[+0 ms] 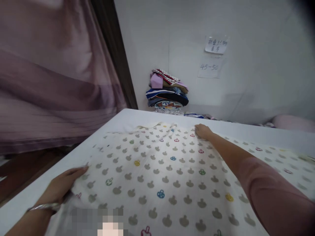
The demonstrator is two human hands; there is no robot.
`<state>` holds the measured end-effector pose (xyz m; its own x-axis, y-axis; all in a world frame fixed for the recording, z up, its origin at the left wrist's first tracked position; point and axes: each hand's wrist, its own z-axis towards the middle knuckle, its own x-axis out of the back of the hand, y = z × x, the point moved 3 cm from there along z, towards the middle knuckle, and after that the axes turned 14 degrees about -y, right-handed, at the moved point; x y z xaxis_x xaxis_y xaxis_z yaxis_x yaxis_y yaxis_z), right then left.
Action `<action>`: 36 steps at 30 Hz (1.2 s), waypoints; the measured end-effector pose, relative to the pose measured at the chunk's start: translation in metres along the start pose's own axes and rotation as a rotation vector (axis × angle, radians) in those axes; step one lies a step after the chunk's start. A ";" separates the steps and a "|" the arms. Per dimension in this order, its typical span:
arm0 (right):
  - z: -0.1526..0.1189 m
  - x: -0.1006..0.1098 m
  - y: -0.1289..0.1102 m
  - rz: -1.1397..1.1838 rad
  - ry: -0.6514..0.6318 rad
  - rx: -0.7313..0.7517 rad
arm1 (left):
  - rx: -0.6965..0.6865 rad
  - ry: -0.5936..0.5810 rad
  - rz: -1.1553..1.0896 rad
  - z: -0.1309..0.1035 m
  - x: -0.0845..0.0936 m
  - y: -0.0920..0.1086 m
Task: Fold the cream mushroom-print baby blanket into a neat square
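A white printed cloth [157, 173] lies spread over the white table, patterned with grey mushroom shapes and a few red, blue, green and yellow ones. At its left edge is my left hand [65, 182], wearing a bracelet, its fingers closed on the fabric. My right hand [203, 131] reaches out to the far right part of the cloth, fingers pinched together at its edge. A curved edge shows at the cloth's far side, and the fabric there is slightly rumpled. More of the same print continues to the right, beyond my right forearm. A pixelated patch hides the near left part.
Behind the far edge of the white table [123, 118] rises a stack of folded clothes [168, 91] against the wall. A pink curtain [49, 82] hangs at the left. Paper notes [216, 45] are stuck on the wall. A pinkish bundle [292, 123] lies at the far right.
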<state>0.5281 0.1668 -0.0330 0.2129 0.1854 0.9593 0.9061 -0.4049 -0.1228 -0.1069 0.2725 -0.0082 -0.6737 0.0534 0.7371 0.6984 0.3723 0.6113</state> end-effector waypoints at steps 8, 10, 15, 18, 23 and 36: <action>0.016 -0.009 -0.029 0.073 0.026 0.066 | -0.016 -0.256 -0.316 -0.008 -0.010 -0.004; 0.012 -0.017 -0.034 0.069 0.072 0.052 | -0.067 -0.241 -0.283 -0.011 -0.010 -0.005; 0.006 -0.030 -0.037 -0.029 0.215 0.025 | -0.146 -0.237 -0.124 -0.019 -0.002 0.005; 0.008 -0.033 -0.036 -0.064 0.244 0.048 | -0.191 -0.118 0.353 -0.023 0.004 0.036; 0.010 -0.034 -0.036 -0.098 0.281 0.078 | -0.548 0.033 0.674 -0.018 -0.043 0.138; 0.009 -0.032 -0.041 -0.114 0.287 0.066 | -0.470 -0.254 0.780 0.046 -0.182 0.229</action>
<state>0.4876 0.1852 -0.0613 0.0054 -0.0375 0.9993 0.9421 -0.3350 -0.0176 0.1644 0.3911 -0.0157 0.0314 0.3504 0.9361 0.9626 -0.2627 0.0661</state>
